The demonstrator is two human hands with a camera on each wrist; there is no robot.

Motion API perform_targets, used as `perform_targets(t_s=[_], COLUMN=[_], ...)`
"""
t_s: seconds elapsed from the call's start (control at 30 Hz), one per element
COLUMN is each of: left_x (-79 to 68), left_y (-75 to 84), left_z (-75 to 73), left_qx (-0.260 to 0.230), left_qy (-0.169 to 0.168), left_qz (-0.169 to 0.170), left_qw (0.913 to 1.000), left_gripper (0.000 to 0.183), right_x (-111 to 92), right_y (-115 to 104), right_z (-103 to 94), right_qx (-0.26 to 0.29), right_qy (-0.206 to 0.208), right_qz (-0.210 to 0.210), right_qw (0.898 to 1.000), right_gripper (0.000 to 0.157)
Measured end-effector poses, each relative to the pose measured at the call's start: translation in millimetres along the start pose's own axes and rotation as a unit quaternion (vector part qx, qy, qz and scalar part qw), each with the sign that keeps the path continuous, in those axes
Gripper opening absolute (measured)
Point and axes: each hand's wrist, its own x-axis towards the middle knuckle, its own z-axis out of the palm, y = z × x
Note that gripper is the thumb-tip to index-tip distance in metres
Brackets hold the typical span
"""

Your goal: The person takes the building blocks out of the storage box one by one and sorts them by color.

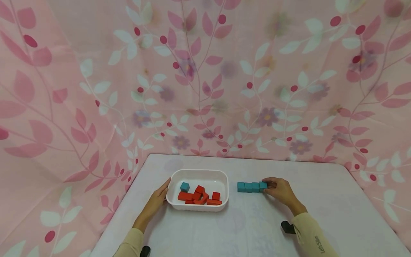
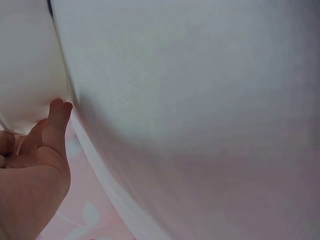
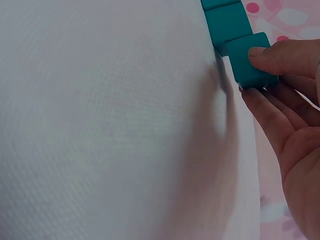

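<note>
My right hand (image 1: 282, 192) pinches a teal cube (image 3: 252, 62) between thumb and fingers. That cube stands at the right end of a row of teal cubes (image 1: 248, 187), slightly out of line with its neighbour in the right wrist view. To the left is a white tray (image 1: 197, 172), and my left hand (image 1: 157, 198) rests against its left wall with the fingers extended. In the left wrist view, the fingertips touch the tray's outer side. Inside the tray lie one teal cube (image 1: 184, 187) and several red blocks (image 1: 185, 196), among them a red arch (image 1: 201, 200).
A white cloth covers the table (image 1: 250, 228), whose far edge meets a pink floral curtain (image 1: 205, 89). Dark wrist straps or mounts (image 1: 288, 227) show beside the light sleeves (image 1: 313, 235).
</note>
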Motion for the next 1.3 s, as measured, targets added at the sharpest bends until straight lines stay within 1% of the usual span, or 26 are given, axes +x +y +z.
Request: perform_targets(t_s=[0.23, 0.33, 0.4, 0.7, 0.93, 1.13, 1.3], left_x=[0.5, 1.2, 1.5, 1.0, 0.2, 1.0, 0.2], left_y=[-0.1, -1.0, -1.4, -0.7, 0.6, 1.3, -0.5], left_z=[0.1, -0.3, -0.4, -0.3, -0.4, -1.0, -0.9], left_qx=[-0.002, -0.004, -0.001, -0.002, -0.001, 0.002, -0.001], left_qy=[0.003, 0.001, -0.001, 0.005, 0.001, 0.001, -0.002], left_qz=[-0.006, -0.009, -0.01, -0.009, 0.001, 0.005, 0.001], left_qw=[1.0, 1.0, 0.9999, 0.9999, 1.0, 1.0, 1.0], left_gripper=[0.047, 0.047, 0.047, 0.047, 0.047, 0.047, 0.047], right_x=[-1.9, -2.3, -2.5, -1.4, -0.5, 3.5, 10.3], right_y=[2.3, 3.7, 3.7, 6.0, 6.5, -0.2, -16.3], right_z=[2.6, 4.1, 4.8, 7.1, 8.8, 6.1, 6.3], right_qx=[0.014, 0.016, 0.013, -0.004, -0.016, -0.022, -0.036], right_qy=[-0.003, -0.001, 0.001, 0.005, 0.01, 0.01, 0.004], right_qz=[-0.001, 0.01, 0.015, 0.012, 0.008, -0.013, -0.022], right_qw=[1.0, 1.0, 1.0, 1.0, 1.0, 1.0, 0.999], right_gripper=[0.036, 0.036, 0.036, 0.037, 0.038, 0.044, 0.046])
